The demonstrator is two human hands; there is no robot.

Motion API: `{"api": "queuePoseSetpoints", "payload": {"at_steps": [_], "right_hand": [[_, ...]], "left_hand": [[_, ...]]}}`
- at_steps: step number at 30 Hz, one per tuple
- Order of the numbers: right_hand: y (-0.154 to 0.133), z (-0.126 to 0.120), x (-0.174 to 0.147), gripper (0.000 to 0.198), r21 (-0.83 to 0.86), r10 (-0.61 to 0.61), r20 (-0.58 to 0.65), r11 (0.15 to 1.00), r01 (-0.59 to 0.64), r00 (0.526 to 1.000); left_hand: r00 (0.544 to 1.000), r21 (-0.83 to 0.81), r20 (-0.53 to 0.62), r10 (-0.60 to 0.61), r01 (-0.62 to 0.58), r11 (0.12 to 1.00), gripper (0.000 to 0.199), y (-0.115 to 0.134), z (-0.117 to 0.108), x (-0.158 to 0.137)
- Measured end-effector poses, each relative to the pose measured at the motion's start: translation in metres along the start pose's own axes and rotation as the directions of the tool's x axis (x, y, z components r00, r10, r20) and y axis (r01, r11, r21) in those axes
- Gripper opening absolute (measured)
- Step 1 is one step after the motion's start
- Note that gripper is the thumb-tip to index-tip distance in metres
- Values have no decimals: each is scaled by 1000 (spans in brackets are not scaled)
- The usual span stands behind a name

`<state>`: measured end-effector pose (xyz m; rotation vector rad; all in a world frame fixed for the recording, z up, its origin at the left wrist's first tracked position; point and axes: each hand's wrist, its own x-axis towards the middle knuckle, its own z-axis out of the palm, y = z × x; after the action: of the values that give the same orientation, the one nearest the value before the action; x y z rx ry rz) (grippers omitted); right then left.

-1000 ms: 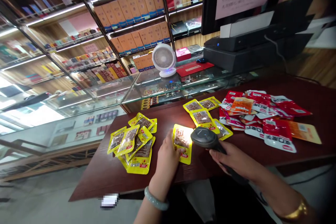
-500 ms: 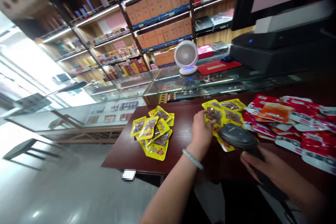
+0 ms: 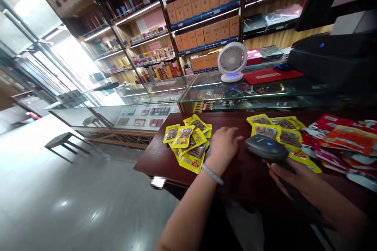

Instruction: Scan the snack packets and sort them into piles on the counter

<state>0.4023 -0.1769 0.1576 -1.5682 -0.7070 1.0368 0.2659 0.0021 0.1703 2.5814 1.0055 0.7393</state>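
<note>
My right hand (image 3: 297,178) is wrapped round the grip of a dark barcode scanner (image 3: 266,148), whose head points left and shows a blue light. My left hand (image 3: 225,143), with a pale bangle (image 3: 212,174) at the wrist, hovers over the dark table between two groups of yellow snack packets. Its fingers are apart and slightly bent, with nothing visible in them. The left pile of yellow packets (image 3: 190,143) lies just beside that hand. Behind the scanner spreads the other group of yellow packets (image 3: 290,138), partly covered by it.
Red and orange snack packets (image 3: 347,137) are heaped at the right of the dark red table (image 3: 156,153). Beyond it stands a glass display counter (image 3: 191,94) with a white fan (image 3: 232,60), a red mat (image 3: 272,75) and a dark monitor (image 3: 321,0). A stool (image 3: 60,140) stands left.
My left hand has moved left, away from the right group of yellow packets, and its fingers have spread. The scanner stays in my right hand. The view has turned left.
</note>
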Motion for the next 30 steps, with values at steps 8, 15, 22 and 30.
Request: {"api": "queuePoseSetpoints", "payload": {"at_steps": [8, 15, 22, 30], "right_hand": [[-11, 37, 12, 47, -43, -51, 294, 997, 67, 954], [-15, 57, 19, 46, -62, -55, 348, 995, 82, 936], [-15, 53, 24, 45, -1, -92, 356, 995, 98, 930], [-15, 33, 26, 41, 86, -192, 325, 981, 173, 926]], "left_hand": [[781, 440, -264, -566, 620, 650, 65, -125, -99, -40], [786, 356, -199, -585, 614, 705, 58, -138, -89, -48], [826, -106, -261, -499, 489, 866, 32, -106, -78, -50], [885, -230, -115, -450, 417, 879, 35, -55, -40, -35]]}}
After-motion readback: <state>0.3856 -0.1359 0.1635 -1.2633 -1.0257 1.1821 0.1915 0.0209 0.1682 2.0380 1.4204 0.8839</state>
